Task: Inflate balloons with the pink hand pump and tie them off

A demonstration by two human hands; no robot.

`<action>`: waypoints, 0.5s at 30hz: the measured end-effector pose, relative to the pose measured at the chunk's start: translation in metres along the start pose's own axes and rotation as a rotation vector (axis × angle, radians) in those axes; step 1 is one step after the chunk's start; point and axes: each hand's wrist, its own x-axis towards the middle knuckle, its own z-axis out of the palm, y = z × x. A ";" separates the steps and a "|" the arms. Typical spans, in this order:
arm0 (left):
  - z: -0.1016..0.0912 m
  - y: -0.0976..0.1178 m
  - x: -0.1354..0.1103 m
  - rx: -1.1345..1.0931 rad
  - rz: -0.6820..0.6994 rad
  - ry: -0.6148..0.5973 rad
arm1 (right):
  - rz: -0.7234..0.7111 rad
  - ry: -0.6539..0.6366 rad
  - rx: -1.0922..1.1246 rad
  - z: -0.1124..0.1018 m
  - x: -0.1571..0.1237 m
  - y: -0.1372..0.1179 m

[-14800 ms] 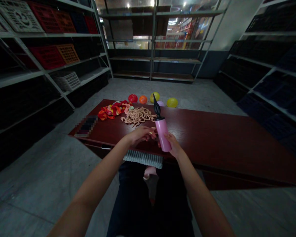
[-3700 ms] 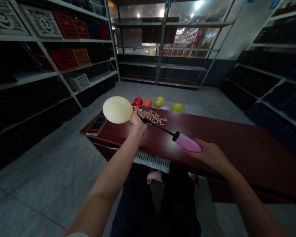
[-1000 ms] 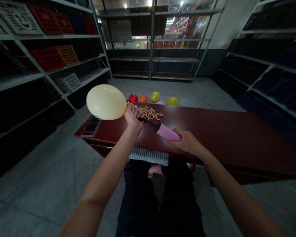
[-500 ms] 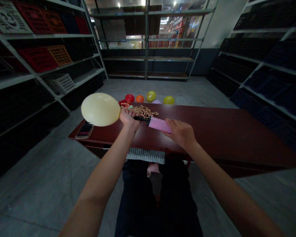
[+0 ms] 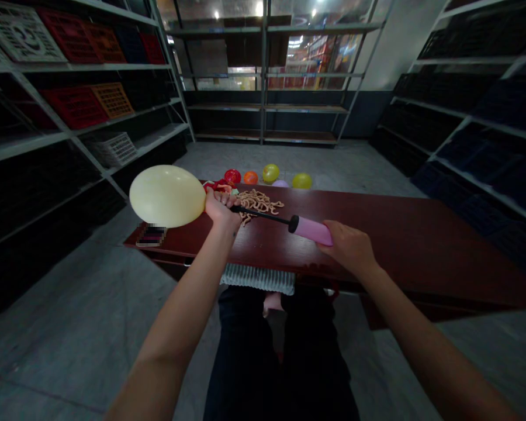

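Note:
A pale yellow, swollen balloon (image 5: 167, 196) points leftward from my left hand (image 5: 221, 206), whose fingers are closed round its neck and the black end of a hand balloon pump. From there the pump's thin black rod runs right into its pink barrel (image 5: 312, 230). My right hand (image 5: 349, 245) is wrapped round the far end of that barrel. The pump is held above the desk, with a long stretch of rod showing. How the balloon's mouth sits on the pump is hidden by my left fingers. Just beyond lies a heap of tan, uninflated long balloons (image 5: 259, 202).
Red, limp pieces (image 5: 219, 186) lie at the far edge of the dark red desk (image 5: 398, 234). A pixelated flat object (image 5: 151, 234) rests at its left corner. Behind it are a red balloon (image 5: 232, 176), an orange balloon (image 5: 250, 178) and yellow ones (image 5: 270, 173). Shelves with crates stand around.
My right hand has drawn the pink barrel rightward, so much more black rod shows. My left hand and the yellow balloon have shifted slightly left.

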 end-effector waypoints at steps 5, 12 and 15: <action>0.001 -0.027 -0.023 0.014 -0.014 -0.026 | 0.024 -0.074 0.079 -0.002 0.006 -0.011; 0.002 -0.060 -0.055 0.032 -0.094 -0.003 | -0.008 -0.129 0.086 -0.014 0.018 -0.036; 0.001 -0.062 -0.050 0.054 -0.144 -0.004 | 0.003 -0.110 0.080 -0.012 0.016 -0.040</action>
